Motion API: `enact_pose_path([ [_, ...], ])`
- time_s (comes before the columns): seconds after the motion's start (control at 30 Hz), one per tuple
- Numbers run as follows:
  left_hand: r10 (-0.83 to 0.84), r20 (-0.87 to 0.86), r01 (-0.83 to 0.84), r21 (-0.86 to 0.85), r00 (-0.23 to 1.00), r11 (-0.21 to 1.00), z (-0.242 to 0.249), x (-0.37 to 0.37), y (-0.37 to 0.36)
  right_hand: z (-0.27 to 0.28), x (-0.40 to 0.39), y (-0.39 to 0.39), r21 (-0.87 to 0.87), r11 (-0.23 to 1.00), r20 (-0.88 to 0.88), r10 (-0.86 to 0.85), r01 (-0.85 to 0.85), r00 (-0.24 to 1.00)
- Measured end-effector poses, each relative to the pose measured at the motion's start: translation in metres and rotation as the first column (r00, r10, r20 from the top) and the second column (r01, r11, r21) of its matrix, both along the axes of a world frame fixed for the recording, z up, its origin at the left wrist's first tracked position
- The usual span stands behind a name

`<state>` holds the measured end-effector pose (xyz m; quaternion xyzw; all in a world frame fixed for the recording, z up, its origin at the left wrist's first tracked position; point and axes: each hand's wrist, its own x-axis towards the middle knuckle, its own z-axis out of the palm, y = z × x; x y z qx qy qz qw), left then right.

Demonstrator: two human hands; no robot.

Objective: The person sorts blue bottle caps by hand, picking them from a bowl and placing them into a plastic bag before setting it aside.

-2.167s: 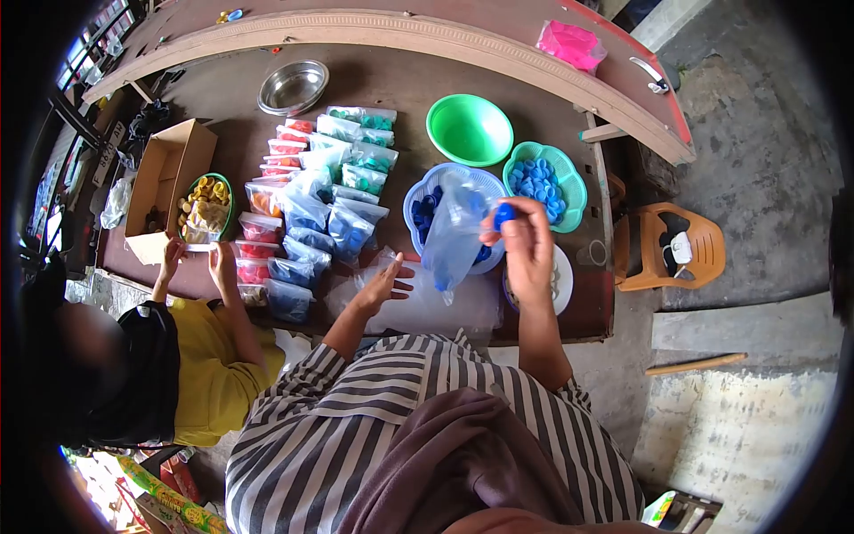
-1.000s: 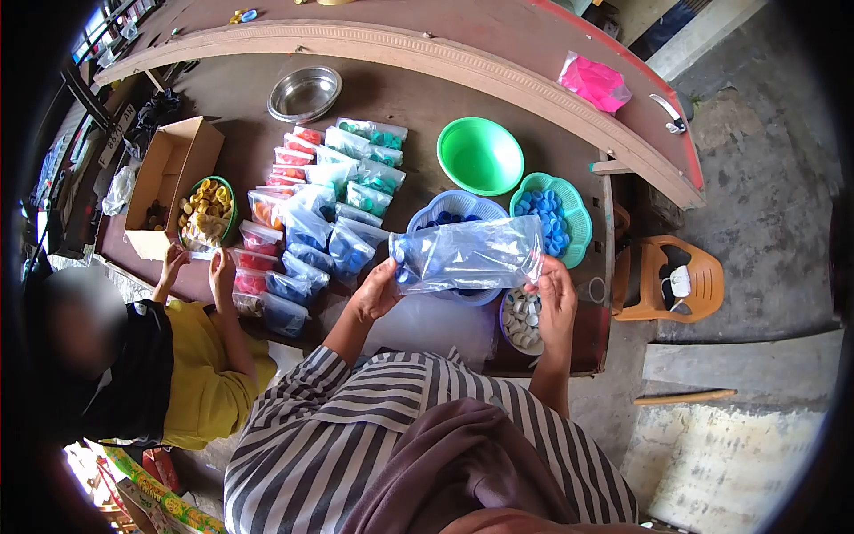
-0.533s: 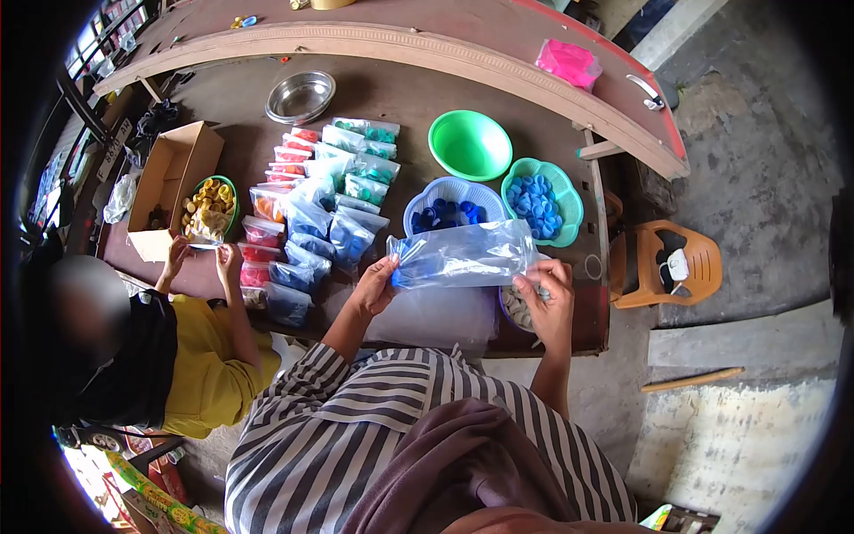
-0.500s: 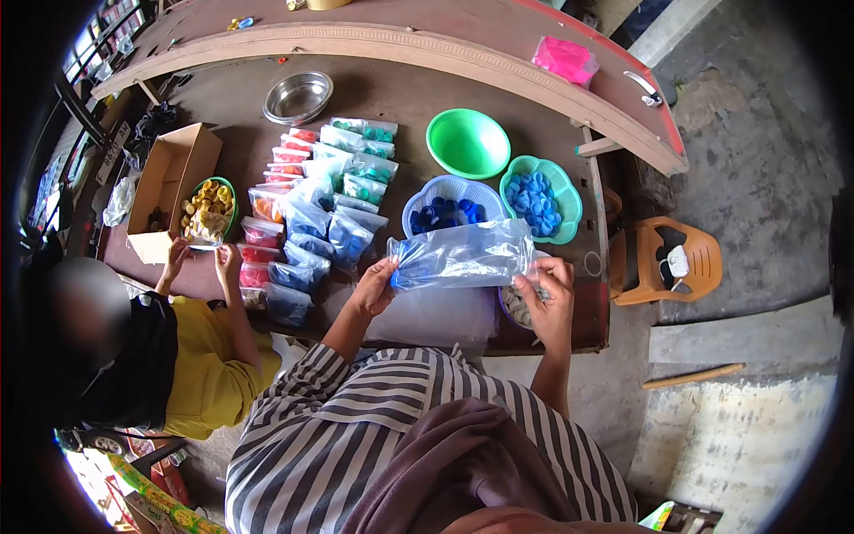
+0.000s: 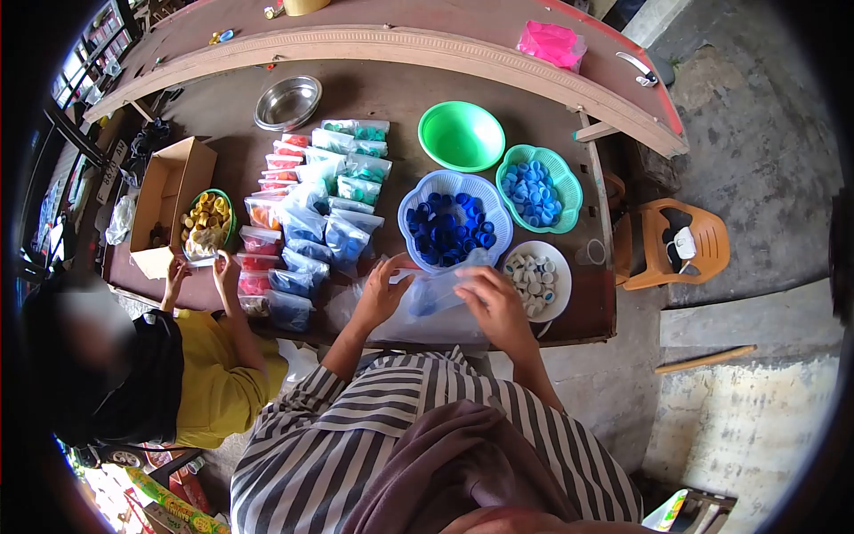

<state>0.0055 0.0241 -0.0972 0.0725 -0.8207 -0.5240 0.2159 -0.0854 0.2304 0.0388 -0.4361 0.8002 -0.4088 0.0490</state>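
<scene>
A clear plastic bag (image 5: 431,294) with blue caps in its lower part lies low over the table's front, between my two hands. My left hand (image 5: 381,298) curls at the bag's left end, its fingertips partly lost against the plastic. On the other end, my right hand (image 5: 496,307) pinches the bag with thumb and fingers. Just beyond it stands a pale blue scalloped basin (image 5: 505,212) of dark blue caps (image 5: 445,227). A white bowl (image 5: 566,283) of white and grey caps (image 5: 531,278) is beside my right hand. Clear plastic sheets or bags (image 5: 356,303) lie under my hands.
Rows of filled bags (image 5: 307,200) lie to the left. Behind are a green basin (image 5: 461,135), a turquoise basin (image 5: 574,182) of light blue caps and a steel bowl (image 5: 287,102). A co-worker's hands (image 5: 200,271) are by a cardboard box (image 5: 178,191). A raised shelf (image 5: 382,40) crosses the back.
The bag has come down from its stretched position over the basins and is now gathered. My hands have moved closer together. The dark blue and white caps are more exposed.
</scene>
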Motion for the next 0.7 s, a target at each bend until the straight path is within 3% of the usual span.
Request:
enact_pose_path([
  [0.1, -0.111, 0.143, 0.091, 0.140, 0.983, 0.986, 0.072, 0.003, 0.002, -0.006, 0.003, -0.017, 0.061, 0.995, -0.011, 0.079, -0.079, 0.997],
  [0.13, -0.115, 0.143, 0.095, 0.140, 0.983, 0.986, 0.086, 0.001, 0.003, -0.006, 0.003, -0.024, 0.053, 0.991, -0.018, 0.126, -0.125, 0.992],
  [0.2, -0.097, 0.108, 0.053, 0.353, 0.989, 0.934, 0.103, -0.002, 0.006, -0.003, 0.005, -0.035, 0.037, 0.981, -0.014, 0.192, -0.192, 0.981],
  [0.23, -0.109, 0.115, 0.061, 0.357, 0.987, 0.932, 0.108, -0.003, 0.006, -0.002, 0.005, -0.040, 0.040, 0.983, -0.006, 0.181, -0.181, 0.983],
  [0.3, -0.049, 0.117, 0.016, 0.268, 0.992, 0.963, 0.113, -0.007, 0.000, -0.001, 0.000, -0.048, 0.002, 0.966, -0.062, 0.259, -0.259, 0.964],
  [0.37, -0.023, 0.122, -0.018, 0.326, 0.992, 0.945, 0.114, -0.011, -0.005, -0.002, -0.006, -0.053, 0.006, 0.963, -0.064, 0.270, -0.270, 0.961],
  [0.43, 0.018, 0.096, -0.031, 0.131, 0.995, 0.991, 0.122, -0.016, -0.012, -0.003, -0.012, -0.059, 0.014, 0.959, 0.004, 0.284, -0.284, 0.959],
  [0.5, 0.045, 0.097, -0.060, 0.159, 0.994, 0.985, 0.127, -0.022, -0.015, -0.001, -0.018, -0.062, 0.017, 0.959, 0.065, 0.283, -0.284, 0.957],
  [0.57, 0.113, 0.107, -0.106, -0.072, 0.988, 0.992, 0.129, -0.027, -0.023, -0.001, -0.033, -0.067, 0.025, 0.956, 0.127, 0.287, -0.292, 0.950],
  [0.63, 0.130, 0.139, -0.114, -0.119, 0.982, 0.986, 0.126, -0.032, -0.031, -0.007, -0.049, -0.070, -0.224, 0.929, 0.155, 0.333, -0.295, 0.930],
  [0.7, 0.107, 0.171, -0.086, -0.123, 0.979, 0.989, 0.127, -0.034, -0.037, -0.014, -0.068, -0.072, -0.326, 0.941, 0.083, 0.122, -0.089, 0.989],
])
